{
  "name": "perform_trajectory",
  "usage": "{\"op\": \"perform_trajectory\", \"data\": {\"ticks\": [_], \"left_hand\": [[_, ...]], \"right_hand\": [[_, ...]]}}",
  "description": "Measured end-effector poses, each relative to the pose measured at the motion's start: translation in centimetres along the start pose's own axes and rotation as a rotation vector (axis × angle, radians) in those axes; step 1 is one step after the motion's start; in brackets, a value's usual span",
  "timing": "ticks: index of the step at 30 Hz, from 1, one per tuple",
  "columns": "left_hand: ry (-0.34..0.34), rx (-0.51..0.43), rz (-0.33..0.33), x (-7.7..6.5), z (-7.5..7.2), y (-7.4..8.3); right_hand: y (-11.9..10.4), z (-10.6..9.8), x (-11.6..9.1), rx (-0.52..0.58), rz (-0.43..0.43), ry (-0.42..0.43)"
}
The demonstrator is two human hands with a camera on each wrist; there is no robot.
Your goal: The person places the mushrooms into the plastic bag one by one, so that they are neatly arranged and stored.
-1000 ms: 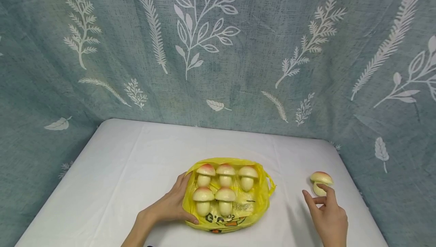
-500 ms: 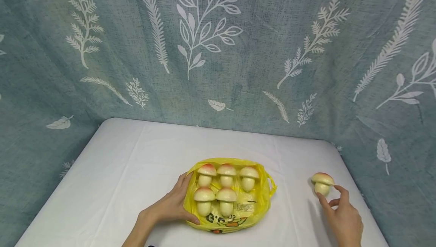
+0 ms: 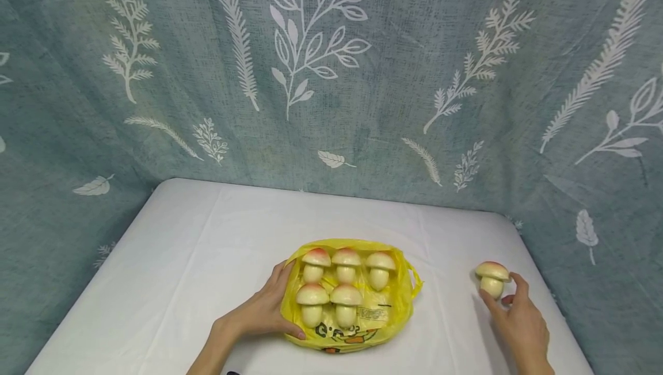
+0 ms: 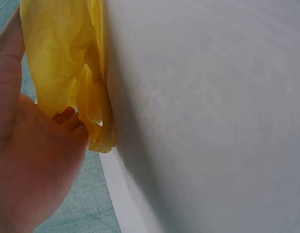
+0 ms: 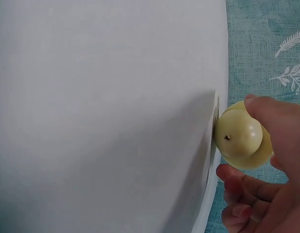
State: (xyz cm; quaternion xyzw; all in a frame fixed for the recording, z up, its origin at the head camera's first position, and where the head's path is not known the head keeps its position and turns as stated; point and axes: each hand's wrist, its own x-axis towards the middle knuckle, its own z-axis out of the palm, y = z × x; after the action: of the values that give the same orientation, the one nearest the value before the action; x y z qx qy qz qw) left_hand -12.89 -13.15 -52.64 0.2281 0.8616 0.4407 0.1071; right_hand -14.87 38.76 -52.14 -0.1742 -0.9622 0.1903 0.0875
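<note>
In the head view, a yellow plastic bag lies spread at the table's middle with its mouth facing up. Several model mushrooms, pale with reddish caps, lie in it in two rows. My left hand grips the bag's left side, thumb along the front; the left wrist view shows the yellow plastic against the palm. Off to the right, a single mushroom lies on the table. My right hand pinches it between thumb and index finger, the other fingers curled below. Its round stem end faces the right wrist camera.
A white cloth covers the table. Behind and at both sides hangs a blue-green curtain with white leaf prints. The bag's handle loop sticks out on its right side. The table's right edge runs close beside my right hand.
My right hand has moved rightward to the lone mushroom, and its thumb and index finger have come to either side of it. My left hand stays on the bag.
</note>
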Motion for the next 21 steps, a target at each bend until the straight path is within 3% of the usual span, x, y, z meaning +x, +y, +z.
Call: {"op": "perform_trajectory", "data": {"ticks": [14, 21], "left_hand": [[-0.001, 0.003, -0.009, 0.09, 0.04, -0.05], [0.004, -0.003, -0.01, 0.07, 0.06, -0.05]], "right_hand": [[-0.15, 0.25, 1.05, 0.007, -0.064, -0.059], [-0.18, 0.25, 1.07, 0.019, -0.087, -0.046]]}}
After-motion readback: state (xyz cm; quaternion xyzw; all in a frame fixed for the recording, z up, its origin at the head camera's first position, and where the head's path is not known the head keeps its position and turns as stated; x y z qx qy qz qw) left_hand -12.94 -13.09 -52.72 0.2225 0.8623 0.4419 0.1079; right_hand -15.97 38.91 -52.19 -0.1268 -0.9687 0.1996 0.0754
